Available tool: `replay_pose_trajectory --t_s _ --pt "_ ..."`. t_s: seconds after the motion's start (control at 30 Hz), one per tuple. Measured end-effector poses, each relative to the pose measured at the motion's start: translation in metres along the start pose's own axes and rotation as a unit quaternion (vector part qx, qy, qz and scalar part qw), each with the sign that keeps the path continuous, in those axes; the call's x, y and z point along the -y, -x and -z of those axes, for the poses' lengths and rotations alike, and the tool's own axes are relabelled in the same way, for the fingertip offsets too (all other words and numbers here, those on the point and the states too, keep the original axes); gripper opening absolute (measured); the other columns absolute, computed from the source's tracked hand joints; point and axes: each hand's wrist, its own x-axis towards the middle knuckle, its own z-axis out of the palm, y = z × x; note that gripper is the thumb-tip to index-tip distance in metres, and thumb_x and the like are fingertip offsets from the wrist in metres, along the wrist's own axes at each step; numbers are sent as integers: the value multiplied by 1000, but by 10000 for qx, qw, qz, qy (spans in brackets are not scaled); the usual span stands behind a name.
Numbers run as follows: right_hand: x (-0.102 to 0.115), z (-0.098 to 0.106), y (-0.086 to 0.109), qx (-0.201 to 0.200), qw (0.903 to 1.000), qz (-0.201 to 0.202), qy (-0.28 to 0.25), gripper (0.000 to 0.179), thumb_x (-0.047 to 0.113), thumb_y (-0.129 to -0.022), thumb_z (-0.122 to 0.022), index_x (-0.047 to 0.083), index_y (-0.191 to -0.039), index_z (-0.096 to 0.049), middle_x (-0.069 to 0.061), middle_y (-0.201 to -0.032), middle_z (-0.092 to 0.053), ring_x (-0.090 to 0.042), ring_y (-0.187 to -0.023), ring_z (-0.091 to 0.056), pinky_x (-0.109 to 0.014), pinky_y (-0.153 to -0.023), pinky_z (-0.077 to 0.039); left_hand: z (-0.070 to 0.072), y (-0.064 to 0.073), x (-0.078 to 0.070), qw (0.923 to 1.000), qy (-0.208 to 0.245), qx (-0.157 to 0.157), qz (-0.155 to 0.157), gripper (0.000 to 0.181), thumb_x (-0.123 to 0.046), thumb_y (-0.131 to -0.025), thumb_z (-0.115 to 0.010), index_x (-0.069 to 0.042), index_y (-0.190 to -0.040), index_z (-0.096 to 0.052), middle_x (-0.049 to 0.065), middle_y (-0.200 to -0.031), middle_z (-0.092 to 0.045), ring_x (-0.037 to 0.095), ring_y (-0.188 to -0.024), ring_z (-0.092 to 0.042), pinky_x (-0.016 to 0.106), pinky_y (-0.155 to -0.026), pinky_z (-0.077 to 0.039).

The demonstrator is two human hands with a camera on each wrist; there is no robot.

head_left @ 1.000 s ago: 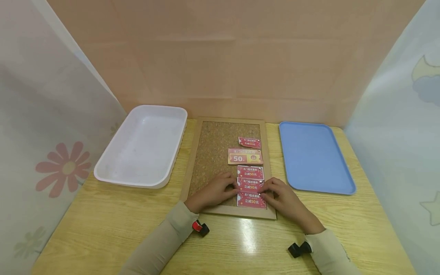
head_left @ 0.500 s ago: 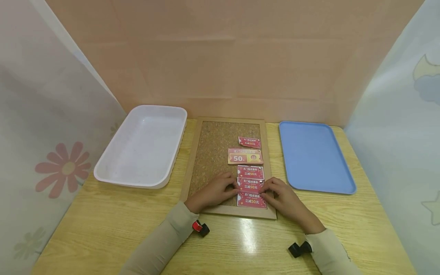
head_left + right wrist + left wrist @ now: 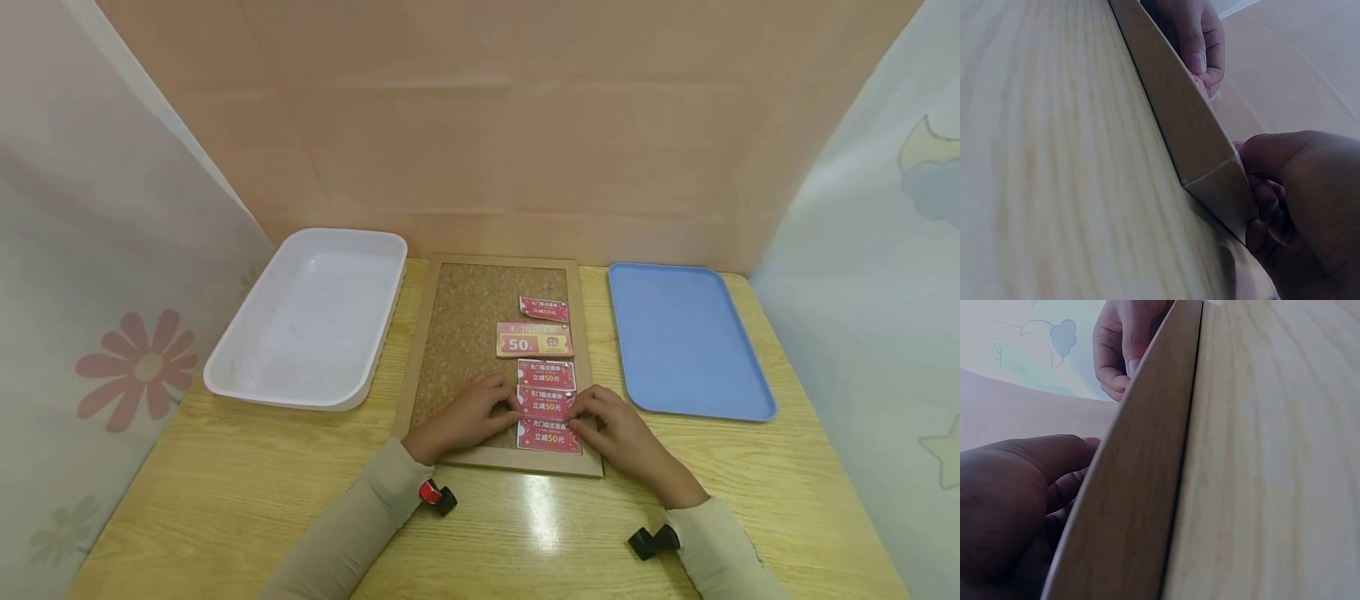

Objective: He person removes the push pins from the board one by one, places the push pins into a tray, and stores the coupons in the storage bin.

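Observation:
On a wood-framed cork board (image 3: 457, 333), red coupons lie in a column along the right side. My left hand (image 3: 467, 415) rests over the board's lower part, thumb and fingers pinching the left edge of the lowest coupon (image 3: 546, 437) near its top corner. Opposite it, my right hand (image 3: 617, 429) has curled fingers and thumb at that coupon's top right corner. Just above lies another red coupon (image 3: 546, 403), its lower edge meeting the lowest one. In the right wrist view, pink paper (image 3: 1200, 84) shows at the left hand's fingertips; the frame hides most of the coupons there.
Farther up the board are a red coupon (image 3: 546, 375), a larger red-and-yellow coupon (image 3: 534, 340) and a small one with a curled corner (image 3: 543, 309). A deep white tray (image 3: 300, 325) stands left, a flat blue tray (image 3: 686, 342) right, both on the wooden table (image 3: 495, 542).

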Motion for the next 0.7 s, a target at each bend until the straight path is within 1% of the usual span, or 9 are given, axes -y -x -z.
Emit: replay_pose_trajectory --t_s 0.2,0.47,0.7 --pt "0 1 0 109 9999 -74 6 9 14 -92 -68 22 -95 -67 9 -104 -59 -9 -94 -53 -29 -76 -45 0 0 -1 9999 -13 74 139 9 -32 -95 -64 -24 -92 -65 -13 -94 -53 5 -84 -48 25 -76 -40" --pt "1 1 0 162 9998 -105 22 9 14 -93 -67 23 -95 -67 9 -104 -59 -10 -97 -53 -31 -79 -44 0 1 -2 10000 -55 29 26 8 -32 -95 -63 -25 -92 -64 -13 -97 -53 5 -85 -48 26 -77 -40" --pt "1 1 0 200 9996 -188 41 8 17 -94 -66 24 -95 -66 11 -105 -59 -10 -100 -52 -33 -81 -44 1 1 -3 10000 44 44 75 7 -31 -96 -62 -25 -93 -63 -13 -99 -54 5 -86 -48 26 -77 -41"
